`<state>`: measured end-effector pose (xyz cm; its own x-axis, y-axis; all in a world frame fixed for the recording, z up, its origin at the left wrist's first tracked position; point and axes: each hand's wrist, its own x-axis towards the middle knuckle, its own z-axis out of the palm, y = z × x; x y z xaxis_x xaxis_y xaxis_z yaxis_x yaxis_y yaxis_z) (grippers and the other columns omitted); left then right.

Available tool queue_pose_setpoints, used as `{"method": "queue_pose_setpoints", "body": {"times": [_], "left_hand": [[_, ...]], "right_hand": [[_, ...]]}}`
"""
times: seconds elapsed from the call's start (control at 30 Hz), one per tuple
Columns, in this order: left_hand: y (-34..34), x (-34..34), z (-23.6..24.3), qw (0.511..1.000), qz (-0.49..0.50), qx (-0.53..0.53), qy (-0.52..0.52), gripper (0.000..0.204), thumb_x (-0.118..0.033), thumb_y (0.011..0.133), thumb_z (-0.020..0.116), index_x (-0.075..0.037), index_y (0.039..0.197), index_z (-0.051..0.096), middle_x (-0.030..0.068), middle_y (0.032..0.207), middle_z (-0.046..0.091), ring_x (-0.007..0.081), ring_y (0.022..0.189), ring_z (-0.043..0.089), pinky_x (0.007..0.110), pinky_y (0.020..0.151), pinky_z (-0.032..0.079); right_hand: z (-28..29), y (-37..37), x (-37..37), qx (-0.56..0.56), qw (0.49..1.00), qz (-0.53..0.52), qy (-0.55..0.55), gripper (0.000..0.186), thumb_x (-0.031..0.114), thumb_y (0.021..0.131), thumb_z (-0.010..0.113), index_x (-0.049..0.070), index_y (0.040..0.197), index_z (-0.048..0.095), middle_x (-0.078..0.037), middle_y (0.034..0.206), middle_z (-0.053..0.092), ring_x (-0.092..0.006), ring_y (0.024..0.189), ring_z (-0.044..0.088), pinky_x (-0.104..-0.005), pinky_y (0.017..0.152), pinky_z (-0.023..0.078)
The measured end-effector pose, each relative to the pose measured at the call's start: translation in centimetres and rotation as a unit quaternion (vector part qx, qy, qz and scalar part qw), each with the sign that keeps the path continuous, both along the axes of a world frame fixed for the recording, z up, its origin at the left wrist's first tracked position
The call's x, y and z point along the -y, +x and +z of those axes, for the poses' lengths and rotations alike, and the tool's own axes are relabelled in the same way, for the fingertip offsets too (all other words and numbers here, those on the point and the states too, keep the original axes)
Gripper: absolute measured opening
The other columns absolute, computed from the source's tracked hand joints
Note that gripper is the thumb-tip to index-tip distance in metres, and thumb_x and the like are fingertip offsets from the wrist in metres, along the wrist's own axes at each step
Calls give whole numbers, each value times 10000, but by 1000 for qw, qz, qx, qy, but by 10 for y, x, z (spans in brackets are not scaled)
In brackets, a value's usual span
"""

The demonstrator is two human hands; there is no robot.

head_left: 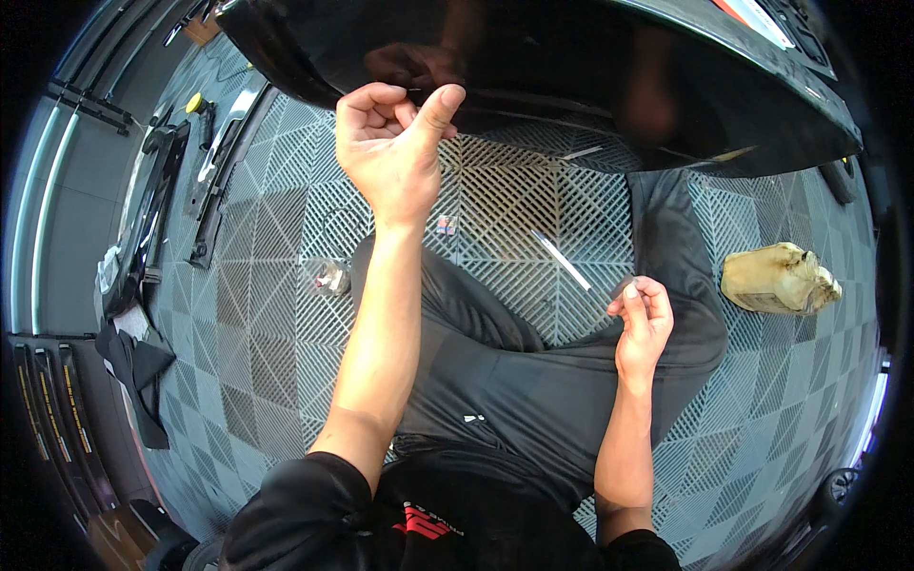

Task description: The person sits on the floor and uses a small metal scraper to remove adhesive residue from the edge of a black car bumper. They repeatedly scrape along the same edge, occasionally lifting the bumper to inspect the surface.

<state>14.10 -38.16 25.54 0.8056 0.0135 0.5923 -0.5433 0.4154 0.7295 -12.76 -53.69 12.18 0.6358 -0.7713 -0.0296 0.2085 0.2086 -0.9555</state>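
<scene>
A large glossy black car body panel [571, 86] spans the top of the view, its lower edge hanging over the floor. My left hand [395, 143] is raised against this edge at its left part, fingers curled and thumb pressed toward them. Whatever it pinches, if anything, is too small to make out. My right hand [644, 328] is lower, over my right thigh. Between its thumb and fingertips it holds a small dark piece [622, 287], whose kind I cannot tell. On the floor between my legs lies a thin white stick-like tool [562, 260].
A small packet [447, 226] and a clear plastic bag [331, 278] lie on the grey grid floor [533, 190]. At right stands a stained yellowish container [781, 278]. Black trim parts [157, 205] and a yellow-ended tool [196, 103] are at left.
</scene>
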Motion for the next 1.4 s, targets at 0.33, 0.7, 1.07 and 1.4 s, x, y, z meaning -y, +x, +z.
{"method": "queue_pose_setpoints", "body": {"times": [0.33,0.7,1.07,1.4], "left_hand": [[2,-11,-2,999,-45,-18,3,314,37,871,787,10,1074,549,29,705,596,129,600,651,282,601,613],[4,-12,-8,998,-64,-6,-2,345,40,861,791,8,1082,528,40,718,618,116,615,652,252,595,583],[14,-20,-13,991,-25,-133,-15,401,-128,807,903,-38,912,526,47,682,637,124,543,656,228,536,558],[11,-23,-8,987,-62,-148,-30,418,-92,786,912,-38,928,523,34,688,632,113,570,660,232,542,573]], "right_hand": [[-4,-2,1,-4,1000,4,-11,114,96,991,678,23,1061,626,-25,875,655,-101,706,613,-243,669,516],[-5,1,0,-24,1000,3,-12,116,99,990,675,28,1068,629,-18,863,640,-100,700,605,-245,669,516],[-8,5,-3,-30,999,14,-18,116,97,996,668,23,1069,619,-23,860,639,-100,699,593,-251,673,519],[-13,6,-4,-43,998,24,-29,121,86,991,676,18,1075,621,-28,883,644,-106,705,607,-246,673,533]]}}
